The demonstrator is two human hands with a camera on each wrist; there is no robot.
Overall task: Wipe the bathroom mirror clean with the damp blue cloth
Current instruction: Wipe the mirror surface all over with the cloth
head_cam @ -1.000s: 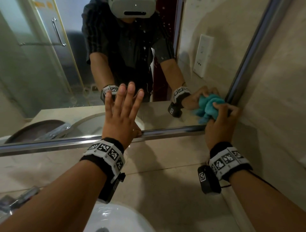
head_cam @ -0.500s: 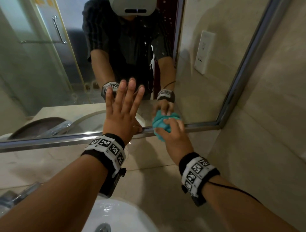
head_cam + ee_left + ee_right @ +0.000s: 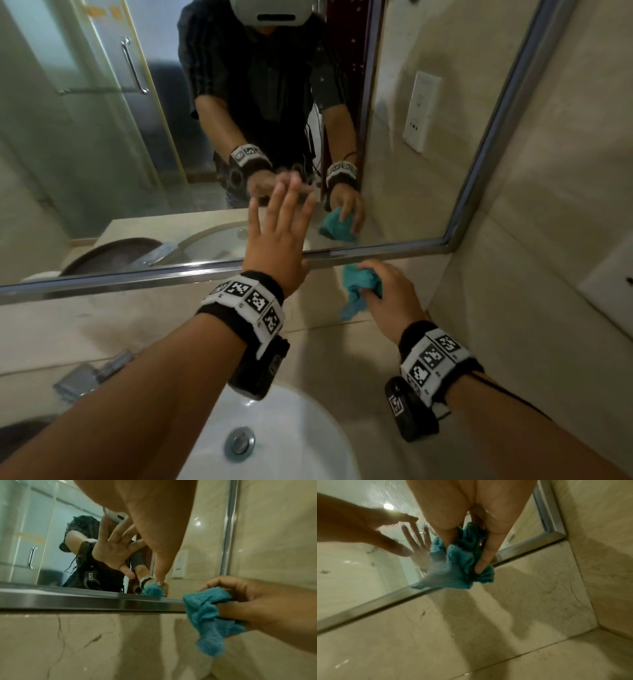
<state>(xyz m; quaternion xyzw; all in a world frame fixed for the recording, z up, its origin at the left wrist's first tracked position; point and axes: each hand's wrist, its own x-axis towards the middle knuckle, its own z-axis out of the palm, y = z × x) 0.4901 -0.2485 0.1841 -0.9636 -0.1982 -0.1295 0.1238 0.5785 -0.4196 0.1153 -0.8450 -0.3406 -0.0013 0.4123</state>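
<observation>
The mirror (image 3: 102, 154) has a metal frame (image 3: 137, 277) and water spots on its glass (image 3: 373, 496). My right hand (image 3: 387, 294) grips the bunched blue cloth (image 3: 359, 284) just below the bottom frame, against the beige wall tile. In the right wrist view the cloth (image 3: 453, 566) overlaps the frame edge, and the left wrist view shows the cloth (image 3: 205, 615) at the frame's end. My left hand (image 3: 277, 233) is open with straight fingers, held up close to the lower glass; I cannot tell whether it touches.
A white basin (image 3: 291, 428) with a chrome drain (image 3: 239, 442) sits right below my arms. A chrome tap (image 3: 92, 373) is at the left. The tiled side wall with a white socket plate (image 3: 609, 287) closes in on the right, next to the mirror's corner (image 3: 452, 236).
My right hand carried the cloth left from the mirror's bottom right corner along the lower edge, then down off the frame onto the tile. My left hand tilted right and looks eased off the glass.
</observation>
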